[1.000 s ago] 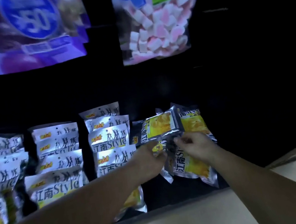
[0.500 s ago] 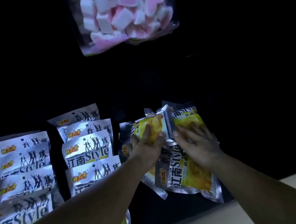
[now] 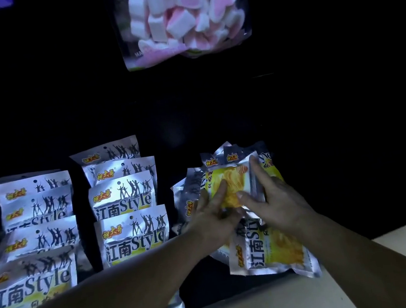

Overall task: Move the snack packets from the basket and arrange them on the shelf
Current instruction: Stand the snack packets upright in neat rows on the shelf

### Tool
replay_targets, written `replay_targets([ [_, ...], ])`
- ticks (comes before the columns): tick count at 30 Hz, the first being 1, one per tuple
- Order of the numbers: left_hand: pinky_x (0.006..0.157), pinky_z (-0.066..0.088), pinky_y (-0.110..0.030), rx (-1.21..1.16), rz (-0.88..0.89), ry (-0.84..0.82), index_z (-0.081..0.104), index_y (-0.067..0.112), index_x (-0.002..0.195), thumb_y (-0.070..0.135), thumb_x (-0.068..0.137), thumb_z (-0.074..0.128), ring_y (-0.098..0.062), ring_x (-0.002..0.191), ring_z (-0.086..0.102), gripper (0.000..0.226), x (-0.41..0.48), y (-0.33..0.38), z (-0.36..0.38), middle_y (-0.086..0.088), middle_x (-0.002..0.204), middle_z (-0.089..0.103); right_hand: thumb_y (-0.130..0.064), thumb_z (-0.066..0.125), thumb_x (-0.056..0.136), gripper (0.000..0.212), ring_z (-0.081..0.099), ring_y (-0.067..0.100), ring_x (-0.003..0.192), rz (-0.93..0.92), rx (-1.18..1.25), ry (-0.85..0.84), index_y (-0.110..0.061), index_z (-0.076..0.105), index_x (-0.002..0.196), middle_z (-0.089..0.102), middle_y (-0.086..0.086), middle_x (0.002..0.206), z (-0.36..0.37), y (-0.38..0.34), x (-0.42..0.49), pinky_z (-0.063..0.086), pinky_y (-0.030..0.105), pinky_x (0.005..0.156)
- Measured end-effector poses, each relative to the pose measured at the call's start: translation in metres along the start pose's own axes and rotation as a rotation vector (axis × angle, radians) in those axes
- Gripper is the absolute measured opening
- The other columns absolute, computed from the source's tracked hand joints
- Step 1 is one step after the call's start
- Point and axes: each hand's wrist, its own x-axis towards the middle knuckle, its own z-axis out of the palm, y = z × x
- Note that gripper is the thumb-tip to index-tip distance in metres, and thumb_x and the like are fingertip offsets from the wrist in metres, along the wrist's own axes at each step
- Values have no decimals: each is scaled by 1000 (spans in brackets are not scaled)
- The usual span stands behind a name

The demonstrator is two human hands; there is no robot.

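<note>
two hands (image 3: 212,214), one marshmallow bag (image 3: 184,19)

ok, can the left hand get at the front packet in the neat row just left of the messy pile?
Probably yes. The left hand rests on the yellow packet in the pile, and the front packet stands right beside its forearm with its face uncovered. Nothing lies between them.

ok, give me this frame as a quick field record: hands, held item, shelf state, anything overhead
left hand: fingers on the yellow snack packet
right hand: gripping the same packet's right edge
loose pile: packets lying flat and askew under the hands
arranged rows: silver packets standing in overlapping columns to the left
overhead: marshmallow bag hanging above
basket: not in view
</note>
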Motion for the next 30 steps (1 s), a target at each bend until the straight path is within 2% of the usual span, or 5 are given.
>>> replay_targets([
  [6,126,13,-52,-25,40,-96,0,86,130,63,91,55,-22,157,-12,72,-22,2,21,11,170,-12,-83,41,84,79,49,34,131,75,-234,-11,-62,2,150,41,7,151,-4,8,-6,48,44,99],
  [13,116,41,-50,-199,121,-130,34,69,143,85,77,56,-21,148,38,71,-1,-20,35,15,165,28,-77,38,90,68,-11,27,154,-252,-487,169,-48,30,151,-5,2,167,-6,0,-6,10,50,126],
  [18,78,58,-21,-343,40,-59,43,50,147,22,100,59,-7,100,72,57,-4,-23,7,5,134,57,-67,48,94,65,-25,26,153,-102,-492,87,-52,23,153,-34,-2,164,-3,17,0,4,47,127],
  [22,64,61,-33,-85,38,296,57,42,133,28,96,55,-21,86,71,39,7,-22,-3,-5,125,57,-66,47,95,63,-20,21,155,-81,-480,70,-48,27,151,-19,-5,169,-2,23,1,5,46,127],
  [30,72,61,-35,-196,-208,284,37,29,149,24,69,71,-29,98,70,87,11,0,-15,-6,125,63,-64,47,97,58,18,20,153,-17,-372,-4,-49,27,149,22,-7,166,-5,21,-3,29,47,118],
])
